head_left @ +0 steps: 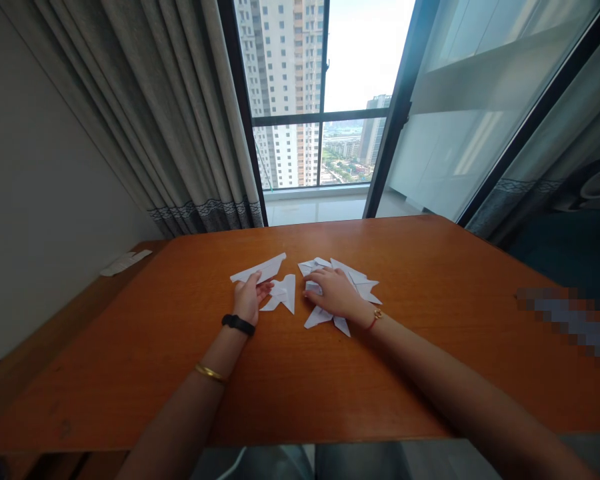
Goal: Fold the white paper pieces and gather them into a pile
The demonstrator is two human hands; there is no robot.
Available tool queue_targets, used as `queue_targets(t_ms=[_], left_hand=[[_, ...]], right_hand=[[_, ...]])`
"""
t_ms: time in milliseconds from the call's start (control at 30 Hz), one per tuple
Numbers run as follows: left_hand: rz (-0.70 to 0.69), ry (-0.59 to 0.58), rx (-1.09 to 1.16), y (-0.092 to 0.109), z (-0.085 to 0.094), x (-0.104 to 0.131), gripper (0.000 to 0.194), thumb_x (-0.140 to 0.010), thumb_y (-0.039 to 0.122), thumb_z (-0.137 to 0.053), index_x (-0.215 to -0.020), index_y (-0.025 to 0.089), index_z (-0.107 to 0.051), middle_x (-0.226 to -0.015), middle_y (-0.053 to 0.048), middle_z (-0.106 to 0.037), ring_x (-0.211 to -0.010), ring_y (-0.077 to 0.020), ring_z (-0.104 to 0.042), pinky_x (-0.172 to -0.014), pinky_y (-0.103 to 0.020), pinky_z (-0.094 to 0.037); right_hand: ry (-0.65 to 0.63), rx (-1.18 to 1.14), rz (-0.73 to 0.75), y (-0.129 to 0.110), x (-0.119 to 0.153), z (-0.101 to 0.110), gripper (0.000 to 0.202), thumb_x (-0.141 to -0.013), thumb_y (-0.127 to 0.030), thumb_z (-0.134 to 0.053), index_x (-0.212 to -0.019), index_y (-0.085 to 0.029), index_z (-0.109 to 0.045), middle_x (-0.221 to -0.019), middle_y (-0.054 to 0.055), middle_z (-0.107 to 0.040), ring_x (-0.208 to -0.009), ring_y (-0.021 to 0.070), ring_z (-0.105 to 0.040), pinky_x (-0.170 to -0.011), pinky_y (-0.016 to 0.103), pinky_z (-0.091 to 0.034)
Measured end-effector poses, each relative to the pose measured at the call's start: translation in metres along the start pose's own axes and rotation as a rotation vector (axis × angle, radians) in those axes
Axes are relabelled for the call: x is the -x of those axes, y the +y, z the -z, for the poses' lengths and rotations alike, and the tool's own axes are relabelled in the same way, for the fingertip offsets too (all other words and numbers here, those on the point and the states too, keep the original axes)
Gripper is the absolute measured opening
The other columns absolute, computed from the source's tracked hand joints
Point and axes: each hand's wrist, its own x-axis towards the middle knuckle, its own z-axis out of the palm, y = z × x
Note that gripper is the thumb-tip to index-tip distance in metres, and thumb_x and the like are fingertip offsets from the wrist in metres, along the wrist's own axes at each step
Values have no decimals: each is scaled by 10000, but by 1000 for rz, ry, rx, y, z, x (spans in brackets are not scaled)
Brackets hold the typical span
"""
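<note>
Several folded white paper pieces lie on the table in two groups. My left hand [250,300] rests on its side, thumb raised apart from its slightly curled fingers. Its thumb overlaps the lower edge of a long, pointed folded paper [264,268], and its fingertips reach a fork-ended folded paper [286,292]. Whether they press on either piece is unclear. Over the group to the right, my right hand [334,291] lies palm down with fingers stretched toward the left. It partly hides the folded papers beneath, whose points [366,288] stick out around it.
The brown wooden table [180,393] spans most of the view. A flat white item [125,263] lies on the ledge at left. A blurred-out patch [575,323] covers something at the right edge. Beyond stand a grey curtain [180,100] and a dark-framed window [321,115].
</note>
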Motion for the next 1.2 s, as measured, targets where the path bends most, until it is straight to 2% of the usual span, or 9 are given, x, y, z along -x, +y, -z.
queue_targets(t_ms=[100, 200, 433, 667, 767, 867, 1033, 1100, 1200], left_hand=[[1, 15, -17, -3, 4, -6, 162, -748, 232, -653, -830, 116, -576, -713, -72, -697, -547, -121, -651, -574, -219, -519], [12, 28, -17, -2, 7, -9, 130, -769, 218, -624, -831, 113, -580, -720, -70, -693, -556, -125, -655, -583, -227, -524], [-33, 5, -2, -1, 5, -8, 95, -772, 194, -615, -790, 113, -568, -680, -71, -679, -547, -139, -652, -556, -238, -532], [-49, -12, -28, 2, 2, -2, 85, -784, 181, -601, -774, 99, -580, -659, -77, -681, -544, -138, -650, -569, -243, -539], [-48, -25, -32, 4, 1, 0, 103, -791, 189, -595, -788, 87, -596, -669, -85, -687, -547, -136, -650, -574, -241, -540], [-44, -37, -27, 3, 0, 0, 103, -791, 189, -591, -791, 86, -598, -663, -77, -686, -538, -131, -646, -564, -234, -536], [-40, -42, -40, 1, 0, -1, 90, -779, 181, -604, -763, 99, -571, -630, -63, -672, -534, -136, -649, -553, -233, -537], [-45, -43, -50, 0, 0, -1, 94, -781, 185, -605, -767, 99, -568, -638, -69, -674, -531, -136, -648, -547, -231, -536], [-36, -40, -54, 0, -1, 0, 100, -787, 190, -604, -770, 102, -560, -644, -72, -672, -527, -136, -646, -531, -228, -534]], right_hand=[[-61, 24, -102, -15, -24, -6, 341, -784, -411, -603, -1054, -206, -639, -1059, 101, -638, -998, 268, -548, -847, 367, -400], [-103, 59, -178, -4, -38, 0, 409, -718, -429, -669, -1059, -203, -646, -1073, 124, -623, -1007, 293, -546, -828, 367, -409], [-287, 155, -176, 42, -16, 15, 964, -550, -627, -731, -1369, -228, -415, -1281, 178, -518, -1157, 406, -463, -873, 476, -384], [-187, 112, -242, 46, -15, 28, 345, -883, -428, -417, -1046, -202, -622, -996, 121, -681, -881, 275, -626, -693, 327, -410], [-64, 53, -326, 57, -21, 41, 312, -893, -333, -373, -827, -174, -634, -888, 121, -690, -816, 249, -628, -659, 300, -402], [36, -253, -355, 69, -26, 52, 266, -871, -278, -385, -778, -157, -602, -841, 92, -684, -741, 190, -635, -628, 252, -417], [-10, -703, -412, 76, -28, 58, 173, -832, -241, -426, -777, -148, -561, -838, 82, -677, -683, 162, -651, -582, 227, -439], [-56, -641, -437, 77, -27, 55, 191, -843, -269, -435, -792, -145, -571, -856, 101, -679, -708, 181, -650, -598, 248, -451], [16, -227, -462, 77, -24, 52, 242, -807, -331, -544, -941, -141, -610, -1017, 136, -653, -886, 244, -622, -737, 321, -465]])
